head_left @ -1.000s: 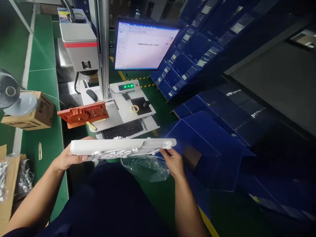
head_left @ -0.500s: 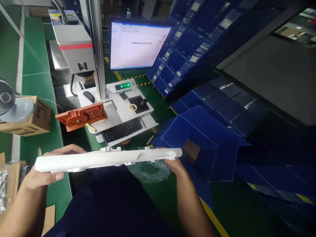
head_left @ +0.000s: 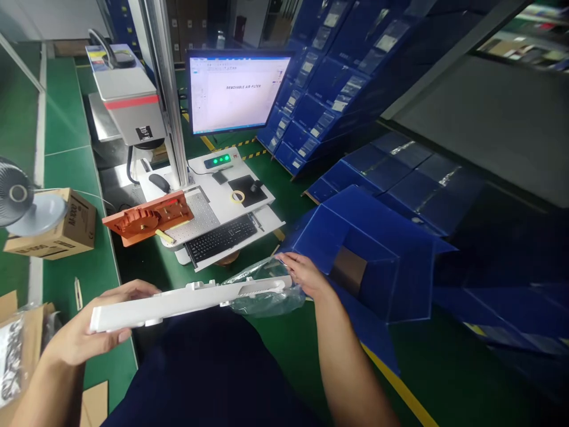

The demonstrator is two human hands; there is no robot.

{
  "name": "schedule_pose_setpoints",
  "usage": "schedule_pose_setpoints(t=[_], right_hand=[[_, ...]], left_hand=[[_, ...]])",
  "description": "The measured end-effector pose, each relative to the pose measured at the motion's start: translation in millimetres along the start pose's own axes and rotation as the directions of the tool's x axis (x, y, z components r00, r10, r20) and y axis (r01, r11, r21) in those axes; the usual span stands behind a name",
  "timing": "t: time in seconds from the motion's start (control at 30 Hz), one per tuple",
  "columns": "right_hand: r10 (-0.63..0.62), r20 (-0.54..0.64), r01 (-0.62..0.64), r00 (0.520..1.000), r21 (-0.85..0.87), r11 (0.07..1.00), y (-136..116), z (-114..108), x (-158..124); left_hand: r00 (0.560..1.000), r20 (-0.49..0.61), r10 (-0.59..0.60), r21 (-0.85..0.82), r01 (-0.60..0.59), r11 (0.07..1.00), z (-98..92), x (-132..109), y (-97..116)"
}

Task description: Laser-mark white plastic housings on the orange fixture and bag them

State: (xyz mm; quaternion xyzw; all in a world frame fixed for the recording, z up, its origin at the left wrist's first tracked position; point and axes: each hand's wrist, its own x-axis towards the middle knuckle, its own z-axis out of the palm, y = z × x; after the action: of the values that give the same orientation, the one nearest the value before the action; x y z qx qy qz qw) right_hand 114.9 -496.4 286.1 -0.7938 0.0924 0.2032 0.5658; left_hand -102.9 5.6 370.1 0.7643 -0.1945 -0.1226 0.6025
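Head view: the left hand [head_left: 84, 338] is closed around the near-left end of a long white panel [head_left: 178, 301], thumb on top and fingers under; the panel lies almost edge-on to the camera, slanting up to the right above the person's lap. The right hand [head_left: 304, 274] is at the panel's far end, fingers curled where a clear plastic bag [head_left: 271, 302] bunches around and below that end; whether it pinches the film, the panel or both I cannot tell.

Beyond the hands stands a white machine surface [head_left: 249, 210] with an orange fixture [head_left: 149, 216] on its perforated plate, a black keyboard [head_left: 221, 237] on the shelf in front, and a monitor [head_left: 237, 92] behind; a grey marking head [head_left: 124, 98] hangs over the plate on a column. An open blue box [head_left: 368, 249] sits just right of the right hand; a fan [head_left: 15, 193] and a cardboard box [head_left: 66, 228] rest on the green bench at the left.

In my judgement the panel is long and thin enough to flex; it handles best with both ends supported and kept level. The left hand's grip should stay firm; the loose film looks slippery, so the right hand's fingers need hard plastic under them, not film alone.
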Motion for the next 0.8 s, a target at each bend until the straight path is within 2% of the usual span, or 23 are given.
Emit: schedule_pose_setpoints(t=[0.07, 0.13, 0.2, 0.27, 0.33, 0.43, 0.57, 0.7, 0.8], right_hand=[[-0.13, -0.01, 0.127, 0.991, -0.154, 0.98, -7.1, 14.1, -0.4], [-0.274, 0.005, 0.257, 0.962, -0.362, 0.896, -21.3, 37.1, -3.8], [-0.344, 0.04, 0.314, 0.938, -0.521, 0.794, -41.4, 65.8, -10.0], [-0.385, 0.066, 0.348, 0.92, -0.587, 0.731, -63.2, 94.6, -17.8], [-0.419, 0.091, 0.391, 0.904, -0.574, 0.719, -82.9, 118.6, -26.0], [-0.479, 0.122, 0.477, 0.87, -0.461, 0.749, -105.2, 143.1, -38.0], [-0.596, 0.082, 0.588, 0.798, -0.321, 0.743, -128.5, 163.3, -57.8], [-0.703, 0.053, 0.697, 0.71, -0.196, 0.69, -151.6, 183.1, -88.3], [-0.778, 0.061, 0.776, 0.625, -0.152, 0.612, -164.4, 200.1, -111.4]], left_hand=[[1.0, 0.022, -0.003, 0.02, 0.003, 1.0, 6.5, 7.8, 0.6], [0.999, 0.036, -0.012, 0.032, 0.011, 0.999, 15.6, 19.7, 1.1], [0.999, 0.026, -0.041, 0.013, 0.041, 0.999, 26.0, 32.1, 0.4], [0.997, -0.005, -0.082, -0.034, 0.082, 0.996, 36.5, 42.0, -2.7], [0.992, -0.041, -0.118, -0.096, 0.113, 0.989, 47.1, 49.3, -8.9], [0.973, -0.143, -0.182, -0.177, 0.155, 0.972, 64.7, 60.1, -22.3], [0.907, -0.326, -0.267, -0.242, 0.193, 0.951, 90.3, 85.0, -37.4], [0.897, -0.368, -0.246, -0.272, 0.149, 0.951, 107.9, 121.3, -41.4], [0.831, -0.508, -0.227, -0.384, 0.018, 0.923, 114.6, 152.3, -37.5]])
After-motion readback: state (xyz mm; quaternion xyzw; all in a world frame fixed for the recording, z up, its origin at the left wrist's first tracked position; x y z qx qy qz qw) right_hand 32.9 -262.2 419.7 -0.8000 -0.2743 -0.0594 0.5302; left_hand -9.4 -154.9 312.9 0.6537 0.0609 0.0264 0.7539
